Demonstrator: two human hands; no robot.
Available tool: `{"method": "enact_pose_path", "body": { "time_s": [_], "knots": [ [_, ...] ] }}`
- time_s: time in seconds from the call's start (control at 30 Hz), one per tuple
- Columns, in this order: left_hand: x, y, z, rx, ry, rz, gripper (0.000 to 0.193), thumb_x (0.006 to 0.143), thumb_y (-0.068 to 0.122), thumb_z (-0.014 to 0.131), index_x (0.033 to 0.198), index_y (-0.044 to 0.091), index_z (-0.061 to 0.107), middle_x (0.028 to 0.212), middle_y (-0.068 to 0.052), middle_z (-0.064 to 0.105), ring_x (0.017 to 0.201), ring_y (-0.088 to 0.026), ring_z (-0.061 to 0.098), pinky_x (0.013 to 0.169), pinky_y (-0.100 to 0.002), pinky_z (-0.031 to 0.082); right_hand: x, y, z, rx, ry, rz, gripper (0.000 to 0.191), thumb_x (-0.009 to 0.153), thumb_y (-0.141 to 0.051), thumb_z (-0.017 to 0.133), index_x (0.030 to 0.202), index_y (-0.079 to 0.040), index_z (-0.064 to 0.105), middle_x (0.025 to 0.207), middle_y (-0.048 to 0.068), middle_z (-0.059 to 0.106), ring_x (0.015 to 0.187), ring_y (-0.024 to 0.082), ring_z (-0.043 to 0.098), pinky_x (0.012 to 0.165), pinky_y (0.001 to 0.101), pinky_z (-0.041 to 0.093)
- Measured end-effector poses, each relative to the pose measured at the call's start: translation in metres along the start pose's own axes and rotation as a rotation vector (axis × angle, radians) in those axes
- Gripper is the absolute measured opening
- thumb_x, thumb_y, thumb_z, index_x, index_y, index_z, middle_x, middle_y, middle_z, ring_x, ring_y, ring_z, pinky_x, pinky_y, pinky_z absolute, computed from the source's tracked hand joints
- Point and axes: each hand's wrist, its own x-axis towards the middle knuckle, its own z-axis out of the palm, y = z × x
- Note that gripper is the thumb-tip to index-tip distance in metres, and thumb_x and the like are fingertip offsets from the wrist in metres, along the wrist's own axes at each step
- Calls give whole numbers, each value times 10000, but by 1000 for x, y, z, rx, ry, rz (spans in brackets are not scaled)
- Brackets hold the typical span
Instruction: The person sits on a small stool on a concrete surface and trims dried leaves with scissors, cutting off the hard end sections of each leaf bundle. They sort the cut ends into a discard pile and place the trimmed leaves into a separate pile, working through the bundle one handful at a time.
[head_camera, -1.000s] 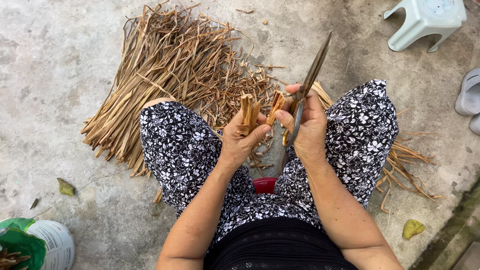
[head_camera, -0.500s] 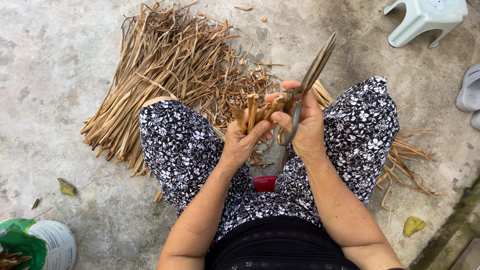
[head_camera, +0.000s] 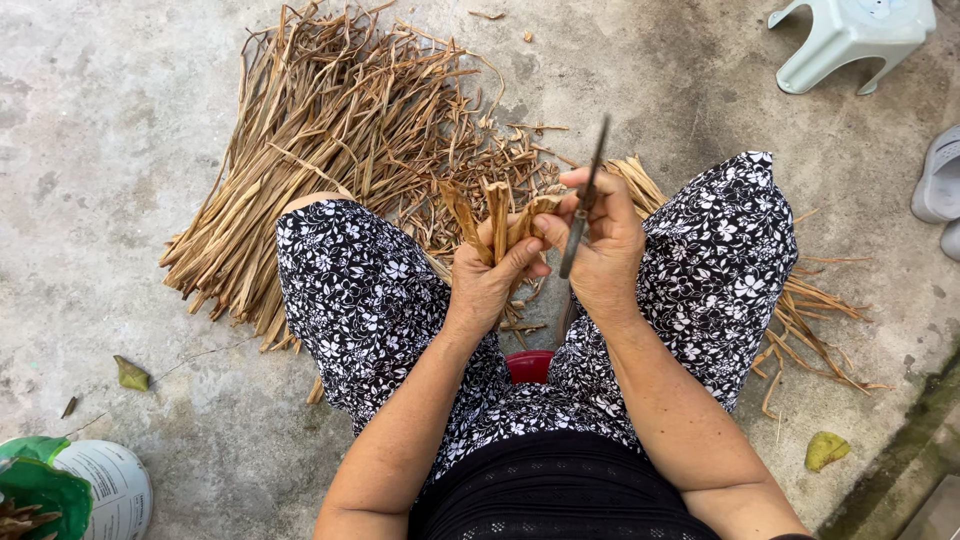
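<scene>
Several dried stalks (head_camera: 497, 225) are clamped in my left hand (head_camera: 490, 280), fingers closed around them. Right hand (head_camera: 605, 250) grips the knife (head_camera: 585, 205), blade just beside the stalk tips. I judge trimming underway; next cut needs steady alignment.

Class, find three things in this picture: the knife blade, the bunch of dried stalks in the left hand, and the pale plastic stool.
knife blade (head_camera: 588, 195), head view, mid-blade above the right hand.
bunch of dried stalks (head_camera: 497, 212), head view, upper ends above the left hand.
plastic stool (head_camera: 845, 40), head view, its side wall.
</scene>
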Motion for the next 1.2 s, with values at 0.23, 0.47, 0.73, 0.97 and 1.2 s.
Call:
{"method": "enact_pose_path", "body": {
  "time_s": [0.23,0.47,0.73,0.97,1.2],
  "knots": [
    [8,1,-7,-120,161,92,326,970,81,741,1272,9,640,970,-54,708,765,-111,673,659,-234,580,1,1,-2,-122,-167,67,744,870,-211,844,1496,-102,456,1309,59,607,1086,122,572,981,300,528],
    [11,15,-14,-295,232,114,318,938,88,744,1226,44,617,946,-76,729,693,-125,665,595,-237,560,-2,-5,4,-400,-370,70,902,718,-388,921,1445,-94,475,1259,86,634,1124,206,623,1008,367,521],
    [7,21,-6,-140,221,183,280,964,93,739,1210,7,633,953,-47,712,688,-94,641,589,-219,537,-4,-22,16,-651,-325,34,908,645,-418,943,1389,-89,540,1128,60,647,891,165,627,788,348,558],
    [8,20,-2,-57,228,241,234,988,98,723,1185,2,642,945,-36,712,699,-93,652,591,-215,532,-9,-24,23,-724,-219,-11,857,637,-447,957,1320,-65,609,969,46,679,717,123,627,642,299,562],
    [9,8,-4,-185,203,202,271,982,86,709,1231,-11,663,979,-40,721,770,-122,691,669,-244,585,-14,-10,20,-522,-175,-53,726,759,-354,910,1336,-21,622,991,98,787,922,146,771,757,290,618]
  ]
}}
